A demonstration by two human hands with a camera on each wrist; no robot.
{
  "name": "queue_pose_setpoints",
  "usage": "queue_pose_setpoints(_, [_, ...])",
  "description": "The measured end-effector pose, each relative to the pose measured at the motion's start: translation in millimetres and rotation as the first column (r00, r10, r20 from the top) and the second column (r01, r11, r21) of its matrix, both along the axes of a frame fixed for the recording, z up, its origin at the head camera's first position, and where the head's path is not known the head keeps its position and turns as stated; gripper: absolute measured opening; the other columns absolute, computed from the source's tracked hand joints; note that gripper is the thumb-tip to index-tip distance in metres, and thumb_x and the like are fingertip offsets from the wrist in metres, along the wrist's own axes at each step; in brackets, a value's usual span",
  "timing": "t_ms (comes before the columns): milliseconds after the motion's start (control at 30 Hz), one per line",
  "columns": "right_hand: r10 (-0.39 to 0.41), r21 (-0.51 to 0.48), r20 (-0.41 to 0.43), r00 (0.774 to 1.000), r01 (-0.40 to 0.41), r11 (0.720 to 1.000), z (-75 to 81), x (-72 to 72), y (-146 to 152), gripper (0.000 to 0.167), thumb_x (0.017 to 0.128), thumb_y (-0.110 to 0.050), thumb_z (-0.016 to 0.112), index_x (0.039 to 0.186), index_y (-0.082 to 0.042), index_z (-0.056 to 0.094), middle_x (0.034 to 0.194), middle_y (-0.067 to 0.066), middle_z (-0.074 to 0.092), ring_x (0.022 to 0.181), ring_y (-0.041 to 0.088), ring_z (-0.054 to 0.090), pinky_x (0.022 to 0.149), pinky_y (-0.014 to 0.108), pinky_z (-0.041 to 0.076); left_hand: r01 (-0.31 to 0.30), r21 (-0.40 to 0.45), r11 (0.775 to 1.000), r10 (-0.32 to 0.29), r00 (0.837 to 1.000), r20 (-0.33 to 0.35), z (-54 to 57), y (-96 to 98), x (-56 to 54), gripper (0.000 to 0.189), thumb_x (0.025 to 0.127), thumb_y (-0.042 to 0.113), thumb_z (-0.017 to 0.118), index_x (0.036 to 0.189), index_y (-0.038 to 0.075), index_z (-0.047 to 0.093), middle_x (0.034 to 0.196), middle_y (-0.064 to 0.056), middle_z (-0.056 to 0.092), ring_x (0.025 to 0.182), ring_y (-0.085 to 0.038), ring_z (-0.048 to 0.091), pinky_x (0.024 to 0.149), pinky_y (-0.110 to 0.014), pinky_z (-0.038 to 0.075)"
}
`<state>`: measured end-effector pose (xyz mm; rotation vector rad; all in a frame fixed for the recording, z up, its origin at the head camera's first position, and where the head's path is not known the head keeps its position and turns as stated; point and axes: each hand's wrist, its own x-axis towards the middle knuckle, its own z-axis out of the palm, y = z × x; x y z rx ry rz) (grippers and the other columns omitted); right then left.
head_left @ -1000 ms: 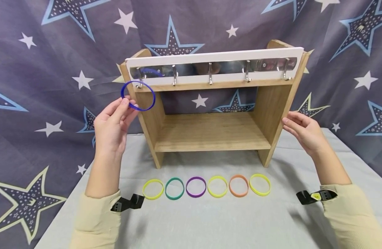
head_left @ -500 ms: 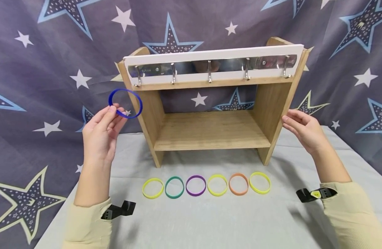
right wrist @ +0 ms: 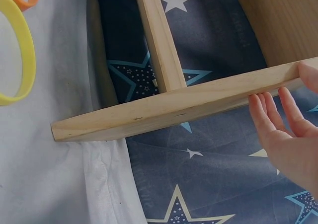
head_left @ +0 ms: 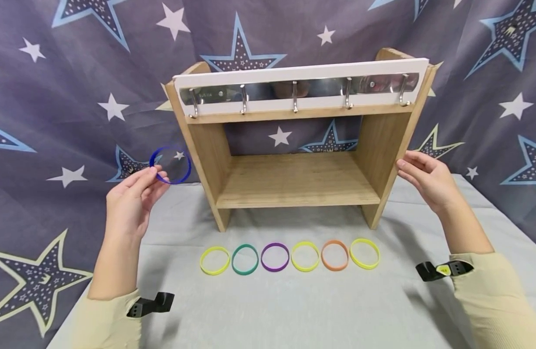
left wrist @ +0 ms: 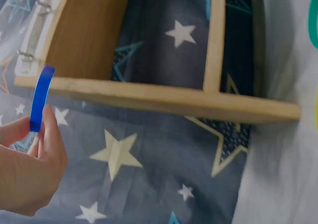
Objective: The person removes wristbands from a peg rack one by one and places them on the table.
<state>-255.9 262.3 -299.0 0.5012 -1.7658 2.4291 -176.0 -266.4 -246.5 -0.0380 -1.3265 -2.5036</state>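
Note:
My left hand (head_left: 130,203) pinches a blue silicone wristband (left wrist: 40,97) between thumb and fingers, left of the wooden rack (head_left: 298,186). In the head view the band is held up as a round loop, apart from the rack's left side. My right hand (head_left: 431,186) holds the rack's right side panel (right wrist: 149,110), thumb at its front edge and fingertips against the outer face. A metal strip (head_left: 268,92) with several hooks runs across a white board (head_left: 300,70) at the rack's top front. The hooks carry no bands.
Several wristbands lie in a row on the grey cloth in front of the rack: yellow (head_left: 215,273), green (head_left: 245,273), purple (head_left: 275,269), yellow (head_left: 305,269), orange (head_left: 335,269), yellow (head_left: 365,266). A star-patterned curtain (head_left: 71,116) hangs behind.
My left hand has moved down and to the left, carrying the blue wristband from in front of the leftmost hook to beside the rack. My right hand keeps its place on the side panel.

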Motion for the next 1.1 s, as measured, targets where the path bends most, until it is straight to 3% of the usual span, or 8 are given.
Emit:
queue_pose_setpoints(100, [0.000,-0.001,-0.001,1.000,0.000,1.000,0.1,0.2,0.2,0.023,0.091,0.005,0.057,0.102,-0.013,0.066,0.091,-0.006,0.067,0.085,0.004,0.068,0.078,0.014,0.058,0.022,-0.113,0.993,-0.017,0.999,0.051,-8.2,-7.2,0.4,0.006,0.085,-0.001,0.069,0.085,0.002,0.075,0.080,-0.006,0.076,0.071,-0.014,0.073,0.073,-0.026,0.062])
queue_pose_setpoints(200, [0.003,-0.002,-0.005,1.000,-0.003,1.000,0.2,0.0,0.1,0.022,0.091,0.005,0.058,0.102,-0.013,0.066,0.091,-0.005,0.067,0.085,0.004,0.068,0.078,0.014,0.058,0.063,-0.245,0.967,-0.042,0.995,0.090,-17.2,-14.7,0.7,0.008,0.087,0.003,0.068,0.086,0.007,0.076,0.082,-0.001,0.076,0.073,-0.010,0.073,0.073,-0.023,0.062])
queue_pose_setpoints(367, [0.007,-0.011,-0.006,1.000,-0.007,1.000,-0.9,-0.2,0.6,0.022,0.091,0.005,0.058,0.101,-0.012,0.066,0.090,-0.005,0.068,0.084,0.004,0.068,0.078,0.014,0.058,0.169,-0.405,0.898,-0.099,0.977,0.188,-31.8,-25.8,2.7,0.011,0.090,0.008,0.065,0.086,0.013,0.075,0.084,0.005,0.076,0.078,-0.005,0.072,0.076,-0.018,0.061])
queue_pose_setpoints(500, [0.009,-0.020,-0.009,1.000,-0.009,1.000,-1.4,-0.9,1.2,0.023,0.091,0.006,0.057,0.101,-0.012,0.067,0.090,-0.005,0.068,0.084,0.004,0.068,0.077,0.014,0.058,0.235,-0.500,0.833,-0.097,0.953,0.286,-43.8,-35.2,3.6,0.014,0.092,0.012,0.064,0.084,0.019,0.074,0.083,0.009,0.075,0.079,-0.002,0.071,0.076,-0.017,0.060])
queue_pose_setpoints(667, [0.008,-0.018,-0.004,1.000,-0.008,1.000,-2.2,-1.5,0.6,0.023,0.091,0.006,0.056,0.101,-0.012,0.067,0.090,-0.005,0.068,0.085,0.004,0.068,0.077,0.014,0.058,0.301,-0.623,0.722,-0.032,0.914,0.404,-61.8,-46.1,1.3,0.007,0.093,0.013,0.063,0.096,0.010,0.068,0.079,0.012,0.072,0.076,-0.001,0.070,0.074,-0.018,0.061])
queue_pose_setpoints(833, [-0.009,0.022,0.004,1.000,0.009,1.000,-2.2,-1.0,-0.1,0.022,0.092,0.004,0.057,0.101,-0.014,0.066,0.091,-0.007,0.067,0.085,0.002,0.067,0.078,0.013,0.057,0.360,-0.720,0.593,0.036,0.882,0.470,-80.0,-51.8,-1.7,0.035,0.094,0.011,0.060,0.117,-0.016,0.055,0.076,0.012,0.069,0.072,0.000,0.067,0.071,-0.018,0.061])
queue_pose_setpoints(1000, [-0.016,0.027,-0.002,1.000,0.016,1.000,-0.5,-0.7,0.8,0.021,0.091,0.003,0.058,0.101,-0.014,0.066,0.091,-0.007,0.066,0.085,0.003,0.066,0.078,0.013,0.057,0.441,-0.751,0.491,0.058,0.844,0.533,-90.7,-52.8,-3.5,0.038,0.093,0.008,0.060,0.116,-0.022,0.053,0.076,0.006,0.071,0.068,-0.001,0.066,0.068,-0.019,0.061])
queue_pose_setpoints(1100, [-0.010,0.016,-0.008,1.000,0.010,1.000,-1.3,-0.8,0.8,0.022,0.091,0.005,0.057,0.102,-0.013,0.066,0.092,-0.006,0.065,0.086,0.003,0.067,0.079,0.013,0.058,0.471,-0.762,0.444,0.076,0.828,0.556,-95.5,-52.6,-2.7,0.036,0.093,0.006,0.060,0.113,-0.023,0.055,0.076,0.001,0.072,0.067,-0.003,0.066,0.067,-0.022,0.062])
